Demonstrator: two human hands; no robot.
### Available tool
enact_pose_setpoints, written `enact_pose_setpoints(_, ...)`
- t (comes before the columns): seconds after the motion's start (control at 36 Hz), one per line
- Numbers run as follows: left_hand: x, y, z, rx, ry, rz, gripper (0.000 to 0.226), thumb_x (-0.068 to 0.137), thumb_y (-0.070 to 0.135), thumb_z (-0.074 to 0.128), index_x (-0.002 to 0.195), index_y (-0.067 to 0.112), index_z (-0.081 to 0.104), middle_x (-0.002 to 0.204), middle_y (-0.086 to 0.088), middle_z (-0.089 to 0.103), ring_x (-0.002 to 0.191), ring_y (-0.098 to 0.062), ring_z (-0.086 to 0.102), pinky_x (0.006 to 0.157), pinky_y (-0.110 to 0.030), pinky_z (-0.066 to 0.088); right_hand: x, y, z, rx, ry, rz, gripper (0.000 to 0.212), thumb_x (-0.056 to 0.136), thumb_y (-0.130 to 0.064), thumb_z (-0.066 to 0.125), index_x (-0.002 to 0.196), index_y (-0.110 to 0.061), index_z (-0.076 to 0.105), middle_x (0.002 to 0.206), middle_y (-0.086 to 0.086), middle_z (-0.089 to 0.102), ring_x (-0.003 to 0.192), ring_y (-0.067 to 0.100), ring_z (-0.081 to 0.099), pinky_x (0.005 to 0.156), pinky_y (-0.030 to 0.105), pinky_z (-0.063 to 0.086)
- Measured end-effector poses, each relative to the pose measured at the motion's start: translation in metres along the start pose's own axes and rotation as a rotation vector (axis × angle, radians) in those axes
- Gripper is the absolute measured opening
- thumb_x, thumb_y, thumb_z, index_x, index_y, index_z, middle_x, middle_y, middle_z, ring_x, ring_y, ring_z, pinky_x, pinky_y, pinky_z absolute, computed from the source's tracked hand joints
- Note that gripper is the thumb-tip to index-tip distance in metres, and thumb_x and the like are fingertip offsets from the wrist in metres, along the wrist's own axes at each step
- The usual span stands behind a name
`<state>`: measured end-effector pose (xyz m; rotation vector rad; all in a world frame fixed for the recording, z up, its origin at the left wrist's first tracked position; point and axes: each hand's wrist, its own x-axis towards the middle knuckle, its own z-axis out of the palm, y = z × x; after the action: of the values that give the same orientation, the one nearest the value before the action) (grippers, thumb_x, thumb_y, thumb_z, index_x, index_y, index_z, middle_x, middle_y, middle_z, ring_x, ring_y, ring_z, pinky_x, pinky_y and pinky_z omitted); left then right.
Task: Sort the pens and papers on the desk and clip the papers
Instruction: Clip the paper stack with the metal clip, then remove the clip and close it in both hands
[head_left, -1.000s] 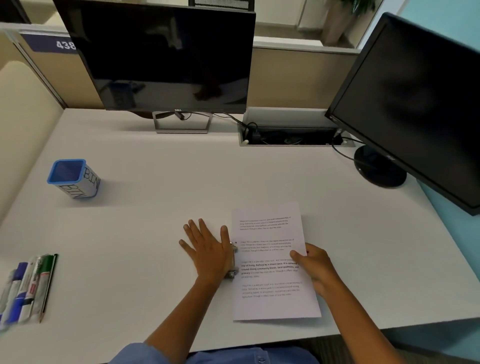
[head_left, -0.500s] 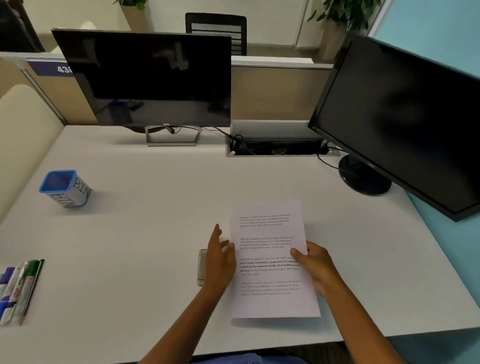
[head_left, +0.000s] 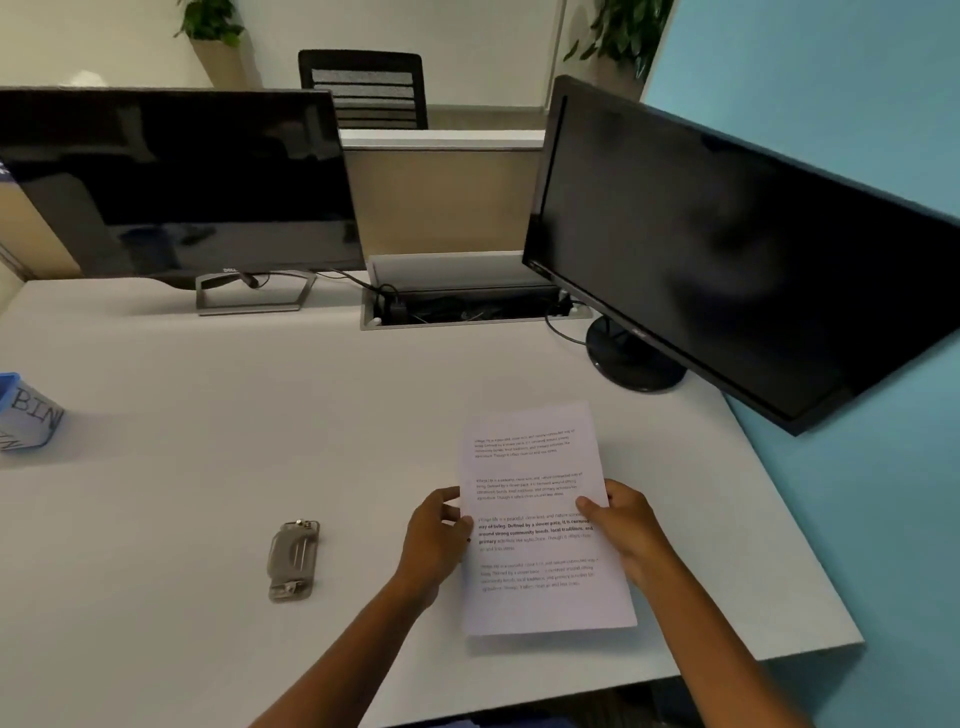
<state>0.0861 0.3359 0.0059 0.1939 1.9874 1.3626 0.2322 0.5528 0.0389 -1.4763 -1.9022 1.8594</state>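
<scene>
Head view | left hand (head_left: 434, 540) and right hand (head_left: 626, 527) pinching papers (head_left: 540, 519) by side edges | clip (head_left: 293, 561) lying left, apart

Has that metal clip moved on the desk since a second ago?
Yes. The clip lay against the papers under the left hand; now it lies apart, to their left.

A blue-rimmed container (head_left: 28, 415) at the desk's left edge bore the hand-lettered word "BIN" on its side. The printed papers (head_left: 540, 519) carried paragraphs of small type, mostly too small to read; bold words included "way of living" and "strong community bonds, local traditions".
</scene>
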Motion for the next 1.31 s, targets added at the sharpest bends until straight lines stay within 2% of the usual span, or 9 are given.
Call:
enact_pose_setpoints(0.08, 0.003, 0.010, 0.033, 0.007, -0.034, 0.000, 0.033, 0.099, 0.016, 0.065, 0.131, 0.025, 0.059, 0.105, -0.005, 0.070, 0.092, -0.022, 0.074, 0.068, -0.033, 0.066, 0.012, 0.008, -0.030, -0.052, 0.038, -0.004, 0.022, 0.098, -0.012, 0.066, 0.118, -0.021, 0.071, 0.110, -0.005, 0.077, 0.095, 0.019, 0.076, 0.077, 0.033, 0.063)
enact_pose_setpoints(0.17, 0.007, 0.018, 0.065, 0.021, -0.075, -0.018, 0.035, 0.098, 0.014, 0.066, 0.131, 0.025, 0.058, 0.105, -0.006, 0.070, 0.089, -0.021, 0.075, 0.062, -0.027, 0.063, 0.022, 0.014, -0.059, -0.079, 0.092, -0.015, 0.023, 0.097, -0.010, 0.067, 0.118, -0.019, 0.067, 0.110, -0.003, 0.075, 0.094, 0.017, 0.074, 0.071, 0.027, 0.061)
enact_pose_setpoints(0.25, 0.011, 0.025, 0.098, 0.026, -0.142, -0.033, 0.038, 0.096, 0.008, 0.066, 0.129, 0.025, 0.058, 0.106, -0.007, 0.070, 0.090, -0.021, 0.075, 0.068, -0.034, 0.067, 0.033, 0.018, -0.088, -0.095, 0.146, -0.025, 0.026, 0.096, -0.007, 0.068, 0.118, -0.020, 0.064, 0.108, -0.002, 0.073, 0.092, 0.015, 0.072, 0.064, 0.022, 0.057)
enact_pose_setpoints(0.53, 0.012, 0.048, 0.189, 0.085, -0.321, -0.005, 0.046, 0.095, 0.008, 0.067, 0.133, 0.028, 0.051, 0.114, 0.000, 0.068, 0.103, -0.024, 0.073, 0.083, -0.043, 0.066, 0.070, 0.039, -0.170, -0.192, 0.307, -0.016, 0.037, 0.093, -0.003, 0.069, 0.127, -0.014, 0.060, 0.111, 0.002, 0.069, 0.097, 0.022, 0.069, 0.072, 0.028, 0.057)
enact_pose_setpoints(0.72, 0.016, 0.056, 0.226, 0.148, -0.394, 0.003, 0.047, 0.093, 0.013, 0.070, 0.133, 0.031, 0.051, 0.119, 0.002, 0.066, 0.107, -0.025, 0.070, 0.090, -0.044, 0.064, 0.084, 0.047, -0.200, -0.306, 0.397, -0.011, 0.034, 0.092, -0.001, 0.065, 0.123, -0.014, 0.061, 0.114, 0.004, 0.070, 0.081, 0.009, 0.062, 0.056, 0.015, 0.045)
enact_pose_setpoints(0.86, 0.017, 0.057, 0.237, 0.179, -0.432, -0.002, 0.055, 0.092, 0.007, 0.069, 0.141, 0.023, 0.050, 0.125, -0.002, 0.064, 0.116, -0.028, 0.067, 0.097, -0.048, 0.061, 0.091, 0.053, -0.207, -0.373, 0.428, -0.024, 0.041, 0.092, 0.000, 0.062, 0.131, -0.012, 0.060, 0.125, 0.010, 0.070, 0.105, 0.029, 0.068, 0.080, 0.036, 0.061)
enact_pose_setpoints(0.94, 0.018, 0.058, 0.238, 0.206, -0.436, -0.009, 0.056, 0.093, 0.007, 0.069, 0.142, 0.022, 0.049, 0.128, -0.004, 0.063, 0.118, -0.029, 0.065, 0.099, -0.048, 0.060, 0.093, 0.055, -0.207, -0.443, 0.448, -0.018, 0.044, 0.093, -0.004, 0.064, 0.136, -0.012, 0.058, 0.130, 0.011, 0.067, 0.114, 0.035, 0.067, 0.090, 0.047, 0.061)
enact_pose_setpoints(1.14, 0.023, 0.057, 0.236, 0.260, -0.403, -0.006, 0.056, 0.092, 0.012, 0.071, 0.144, 0.019, 0.050, 0.126, -0.001, 0.063, 0.116, -0.024, 0.064, 0.098, -0.045, 0.061, 0.091, 0.056, -0.205, -0.670, 0.512, 0.004, 0.051, 0.092, -0.020, 0.073, 0.140, -0.013, 0.057, 0.134, 0.014, 0.061, 0.123, 0.038, 0.058, 0.097, 0.053, 0.056)
enact_pose_setpoints(1.31, 0.023, 0.054, 0.227, 0.343, -0.362, 0.018, 0.060, 0.096, 0.022, 0.068, 0.150, 0.019, 0.044, 0.124, 0.003, 0.060, 0.111, -0.019, 0.064, 0.100, -0.036, 0.059, 0.084, 0.055, -0.203, -0.778, 0.558, 0.012, 0.056, 0.091, -0.029, 0.076, 0.142, -0.016, 0.056, 0.139, 0.013, 0.057, 0.127, 0.036, 0.054, 0.099, 0.050, 0.053)
